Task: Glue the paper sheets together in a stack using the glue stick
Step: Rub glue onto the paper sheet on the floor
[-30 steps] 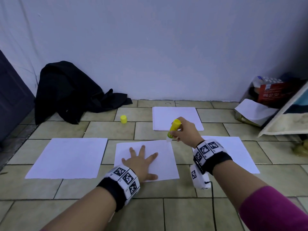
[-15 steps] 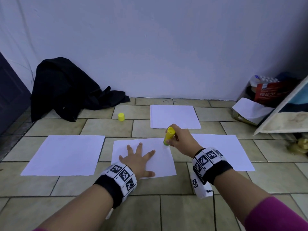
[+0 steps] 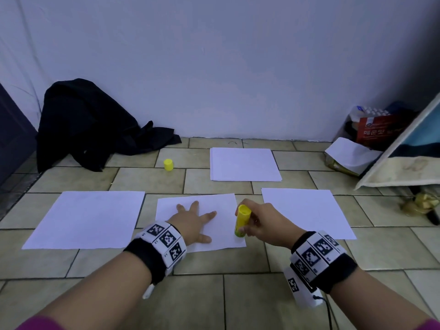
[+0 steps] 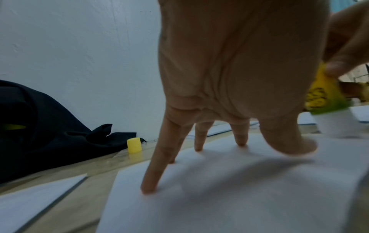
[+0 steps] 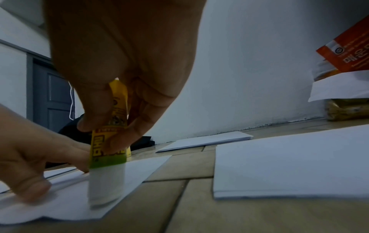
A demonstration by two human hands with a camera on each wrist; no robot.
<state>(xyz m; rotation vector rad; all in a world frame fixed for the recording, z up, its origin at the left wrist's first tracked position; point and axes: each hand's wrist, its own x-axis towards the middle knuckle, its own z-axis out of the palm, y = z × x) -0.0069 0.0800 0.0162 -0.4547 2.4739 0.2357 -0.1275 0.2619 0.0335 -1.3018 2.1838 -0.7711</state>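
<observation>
1. Head view: the left hand [image 3: 190, 222] lies flat, fingers spread, on the middle white paper sheet [image 3: 221, 234] on the tiled floor [image 3: 214, 301]. The right hand [image 3: 264, 225] grasps the yellow cylindrical glue stick [image 3: 242, 221], its tip down near the sheet's right edge. A small yellow plastic cap [image 3: 168, 165] stands apart (near a heap of black cloth [image 3: 90, 125]).
2. Left wrist view: straight fingertips [image 4: 148, 187] press the paper.
3. Right wrist view: thumb and fingers [image 5: 93, 116] pinch the stick, white glue touching the sheet.
</observation>
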